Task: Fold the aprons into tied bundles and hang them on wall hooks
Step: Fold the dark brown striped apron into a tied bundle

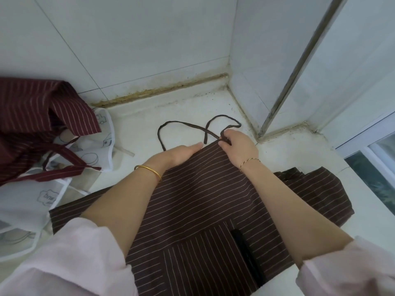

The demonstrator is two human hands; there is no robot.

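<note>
1. A dark brown apron (pixel 203 199) with thin pale stripes lies spread flat on a white worktop (pixel 136 129); its bib end points away from the person, towards a corner of tiled wall (pixel 149 39)
2. The left hand (pixel 183 153) lies flat on the top edge of the bib, fingers straight and together, pressing the cloth down; a gold bangle (pixel 149 170) circles that wrist
3. The right hand (pixel 240 146) is at the bib's top right corner, fingers curled, pinching the neck strap (pixel 186 124) where it meets the cloth; a thin bracelet (pixel 249 161) is on that wrist
4. The neck strap rests on the worktop just beyond the bib, in a loose loop that crosses over itself once
5. To the left, a dark red striped apron (pixel 32 116) sits in a crumpled heap on top of white printed cloth (pixel 102 144)
6. Pale pink sleeves (pixel 74 263) cover both arms near the bottom edge of the view
7. A window (pixel 374 171) shows at the right edge, beside the worktop
</note>
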